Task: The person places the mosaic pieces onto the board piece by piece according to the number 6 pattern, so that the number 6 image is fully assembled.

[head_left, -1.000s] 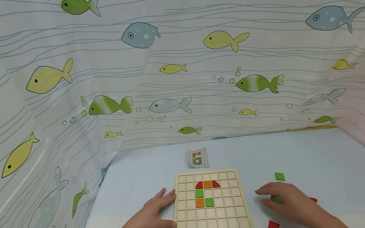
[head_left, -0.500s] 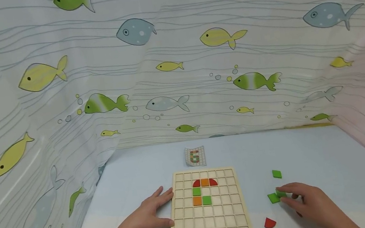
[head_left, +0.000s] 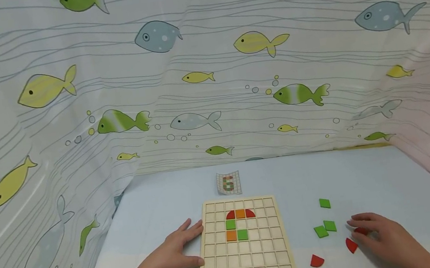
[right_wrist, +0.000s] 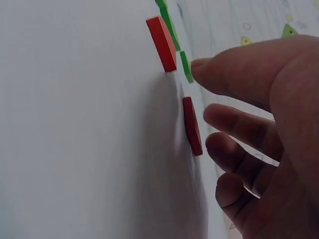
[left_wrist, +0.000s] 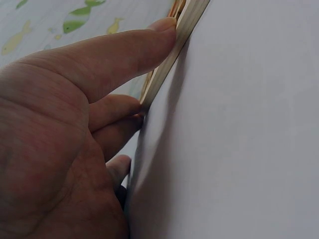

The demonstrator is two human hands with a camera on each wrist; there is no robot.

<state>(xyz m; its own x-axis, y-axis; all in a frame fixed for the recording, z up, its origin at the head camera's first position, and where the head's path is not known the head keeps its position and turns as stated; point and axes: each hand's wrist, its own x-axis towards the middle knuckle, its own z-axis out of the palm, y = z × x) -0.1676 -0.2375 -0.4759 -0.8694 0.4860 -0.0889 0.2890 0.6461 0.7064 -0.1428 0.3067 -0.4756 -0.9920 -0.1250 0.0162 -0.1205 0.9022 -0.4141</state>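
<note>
A wooden grid board (head_left: 247,262) lies flat, with red quarter-round, orange and green square tiles set in its upper left cells. My left hand (head_left: 177,252) rests along the board's left side, fingers extended and thumb touching its edge (left_wrist: 167,64). On the right, my right hand (head_left: 385,238) hovers with parted, slightly bent fingers over a red quarter-round tile (head_left: 360,231), partly hidden beneath it. In the right wrist view that tile (right_wrist: 192,127) lies on the table, apart from the fingertips. Beside the hand lies another red quarter-round tile (head_left: 351,245).
Two green square tiles (head_left: 321,231) lie close together between board and right hand, with a third green tile (head_left: 324,203) farther back. One more red tile (head_left: 317,260) lies nearer. Behind the board stands a small pattern card (head_left: 228,183). A fish-print curtain (head_left: 234,96) surrounds the table.
My right hand has let go of a green square tile beside another green one and shifted right, over the red tiles. The left hand has stayed at the board's edge.
</note>
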